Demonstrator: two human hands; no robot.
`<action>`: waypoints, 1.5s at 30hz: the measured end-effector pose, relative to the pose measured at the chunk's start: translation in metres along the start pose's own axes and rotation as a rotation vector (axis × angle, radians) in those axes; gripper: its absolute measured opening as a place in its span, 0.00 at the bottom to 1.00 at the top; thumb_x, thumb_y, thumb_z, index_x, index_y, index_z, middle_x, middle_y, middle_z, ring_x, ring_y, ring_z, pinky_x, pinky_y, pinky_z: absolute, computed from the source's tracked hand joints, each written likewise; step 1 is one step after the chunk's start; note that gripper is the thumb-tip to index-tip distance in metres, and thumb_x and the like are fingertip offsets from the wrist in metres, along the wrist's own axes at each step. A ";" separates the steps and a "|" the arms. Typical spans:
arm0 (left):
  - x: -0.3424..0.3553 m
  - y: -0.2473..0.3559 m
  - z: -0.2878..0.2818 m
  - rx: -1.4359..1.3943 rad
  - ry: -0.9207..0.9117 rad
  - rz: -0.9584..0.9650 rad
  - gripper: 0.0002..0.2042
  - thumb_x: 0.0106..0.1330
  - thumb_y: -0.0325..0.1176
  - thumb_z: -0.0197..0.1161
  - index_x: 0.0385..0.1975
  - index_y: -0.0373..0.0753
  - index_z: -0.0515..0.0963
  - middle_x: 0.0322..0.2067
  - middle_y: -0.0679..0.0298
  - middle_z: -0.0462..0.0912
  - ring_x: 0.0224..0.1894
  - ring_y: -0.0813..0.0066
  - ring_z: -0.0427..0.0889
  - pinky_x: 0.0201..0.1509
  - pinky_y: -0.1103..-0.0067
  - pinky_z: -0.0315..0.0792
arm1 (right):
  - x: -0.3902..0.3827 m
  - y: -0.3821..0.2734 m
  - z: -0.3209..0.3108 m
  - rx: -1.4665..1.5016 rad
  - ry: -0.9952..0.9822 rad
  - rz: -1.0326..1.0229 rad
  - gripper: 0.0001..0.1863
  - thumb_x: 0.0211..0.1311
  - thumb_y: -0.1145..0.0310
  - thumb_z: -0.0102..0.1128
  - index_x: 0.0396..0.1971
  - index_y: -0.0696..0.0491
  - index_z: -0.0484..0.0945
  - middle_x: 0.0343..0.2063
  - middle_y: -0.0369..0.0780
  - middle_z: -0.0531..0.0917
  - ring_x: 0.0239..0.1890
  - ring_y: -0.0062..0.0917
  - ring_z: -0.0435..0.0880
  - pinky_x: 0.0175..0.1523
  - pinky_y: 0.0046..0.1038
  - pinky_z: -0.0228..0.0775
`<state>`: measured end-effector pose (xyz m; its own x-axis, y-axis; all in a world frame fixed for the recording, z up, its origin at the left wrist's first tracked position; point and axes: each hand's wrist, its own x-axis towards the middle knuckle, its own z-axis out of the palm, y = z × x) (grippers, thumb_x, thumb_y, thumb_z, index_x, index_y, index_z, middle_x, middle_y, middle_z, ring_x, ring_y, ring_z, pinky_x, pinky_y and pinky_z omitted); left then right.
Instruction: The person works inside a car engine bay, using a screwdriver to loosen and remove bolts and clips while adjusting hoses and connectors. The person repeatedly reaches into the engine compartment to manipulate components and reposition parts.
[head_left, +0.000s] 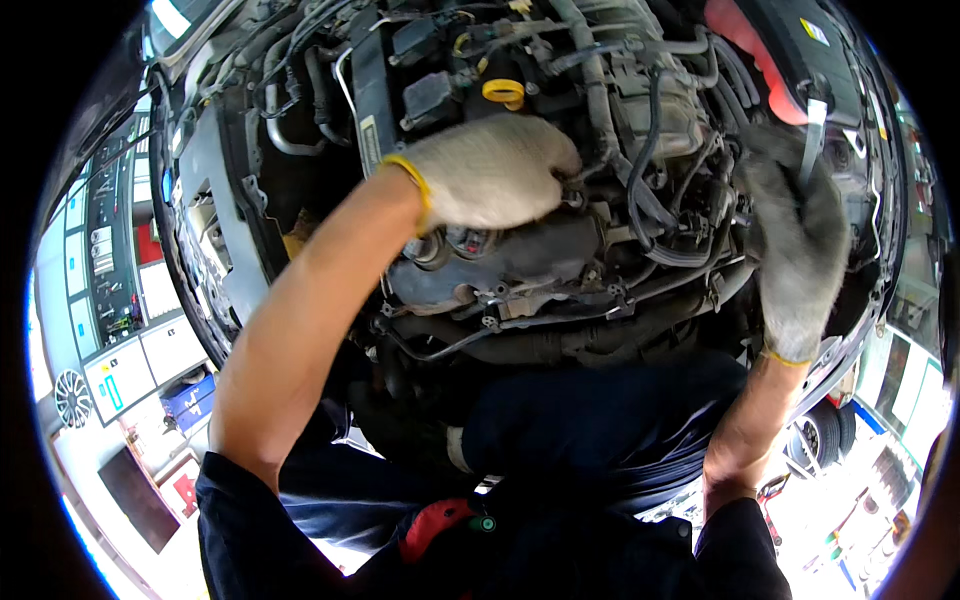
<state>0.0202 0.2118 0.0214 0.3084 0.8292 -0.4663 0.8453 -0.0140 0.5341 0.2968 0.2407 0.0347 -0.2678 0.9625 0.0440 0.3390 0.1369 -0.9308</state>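
Observation:
My left hand (490, 170) wears a pale knit glove with a yellow cuff. Its fingers curl down over the engine (540, 255) just below a yellow oil cap (503, 91); what they grip is hidden. At the right side of the engine bay, my right hand (800, 240), in a greyer glove, is closed around a silver metal tool (813, 135) that points upward. Black hoses (645, 180) and wiring run between my two hands. Dark coil-like parts (468, 240) show just below my left wrist.
A red-and-black object (750, 45) lies at the upper right of the bay. The bay's grey left edge (225, 200) curves down beside my left arm. Beyond the car are a tool board (110, 260), a blue box (188, 400) and tires (820, 440). My dark-clothed body fills the bottom.

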 end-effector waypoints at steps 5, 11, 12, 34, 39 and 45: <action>0.007 0.026 -0.006 0.054 -0.096 -0.101 0.19 0.67 0.40 0.66 0.51 0.32 0.81 0.39 0.51 0.86 0.44 0.61 0.87 0.52 0.68 0.78 | -0.058 -0.003 0.024 -0.165 -0.325 -0.029 0.19 0.68 0.68 0.69 0.56 0.55 0.83 0.44 0.45 0.90 0.41 0.32 0.91 0.43 0.31 0.82; 0.006 0.028 0.005 0.066 -0.045 -0.169 0.15 0.68 0.36 0.66 0.48 0.34 0.79 0.33 0.58 0.84 0.34 0.71 0.85 0.40 0.72 0.80 | -0.087 -0.008 0.021 -0.169 -0.249 0.051 0.24 0.65 0.75 0.65 0.62 0.51 0.78 0.51 0.46 0.84 0.51 0.48 0.87 0.51 0.39 0.80; 0.008 0.026 0.004 0.014 -0.065 -0.160 0.15 0.67 0.36 0.66 0.49 0.33 0.79 0.33 0.58 0.84 0.33 0.71 0.85 0.39 0.72 0.79 | -0.092 -0.004 0.018 -0.192 -0.260 0.055 0.25 0.65 0.75 0.65 0.62 0.50 0.78 0.50 0.46 0.83 0.49 0.48 0.86 0.50 0.39 0.80; 0.018 0.015 -0.005 -0.471 -0.067 -0.486 0.17 0.71 0.40 0.64 0.53 0.36 0.83 0.36 0.68 0.83 0.30 0.84 0.75 0.33 0.83 0.68 | -0.080 0.045 0.060 -0.189 -0.014 -0.037 0.10 0.65 0.65 0.70 0.43 0.51 0.87 0.33 0.45 0.87 0.35 0.46 0.87 0.38 0.41 0.78; 0.016 0.009 -0.006 -0.476 -0.138 -0.389 0.12 0.71 0.37 0.62 0.47 0.38 0.85 0.30 0.72 0.83 0.24 0.82 0.72 0.30 0.78 0.67 | -0.079 0.027 0.058 -0.288 -0.056 -0.039 0.09 0.66 0.65 0.68 0.42 0.53 0.85 0.32 0.45 0.86 0.34 0.47 0.86 0.38 0.42 0.78; 0.019 -0.002 0.000 -0.301 -0.086 -0.308 0.11 0.70 0.36 0.62 0.44 0.36 0.84 0.27 0.68 0.81 0.28 0.76 0.76 0.37 0.73 0.73 | -0.081 0.031 0.064 -0.252 -0.129 -0.007 0.09 0.66 0.65 0.67 0.35 0.55 0.83 0.27 0.46 0.84 0.30 0.45 0.86 0.34 0.42 0.78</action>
<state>0.0246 0.2279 0.0115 0.1079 0.7197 -0.6858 0.7424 0.4005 0.5370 0.2715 0.1517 -0.0211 -0.3783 0.9256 -0.0112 0.5460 0.2134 -0.8101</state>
